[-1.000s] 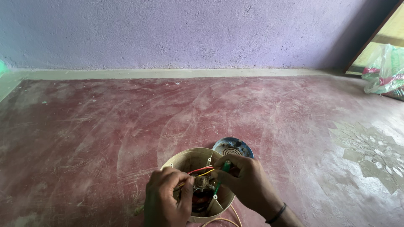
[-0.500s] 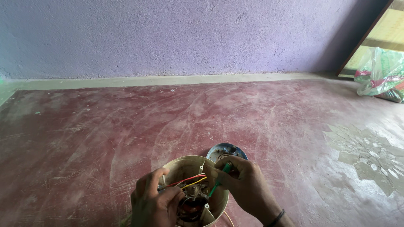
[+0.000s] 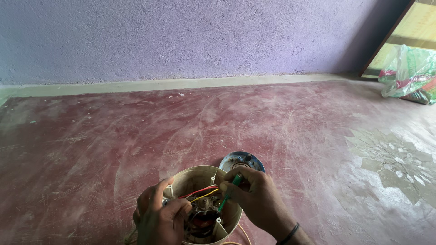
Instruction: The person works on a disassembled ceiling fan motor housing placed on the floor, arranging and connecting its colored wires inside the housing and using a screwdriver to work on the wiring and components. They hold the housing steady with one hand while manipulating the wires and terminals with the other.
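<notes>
Both hands down in the guts of a round cream plastic housing [image 3: 190,178] sitting on the worn red cement floor [image 3: 91,149].

My left hand [image 3: 159,218] curls over the near-left rim, fingers bent inward, its grip clenched around the housing's edge by the red and yellow wires [image 3: 202,193]. My right hand [image 3: 254,199] comes in from the right with the wrist cocked, grip pinched tight on a slim green-handled screwdriver [image 3: 229,193] angled down into the wiring. A round grey metal plate [image 3: 240,159] lies just behind the housing.
</notes>
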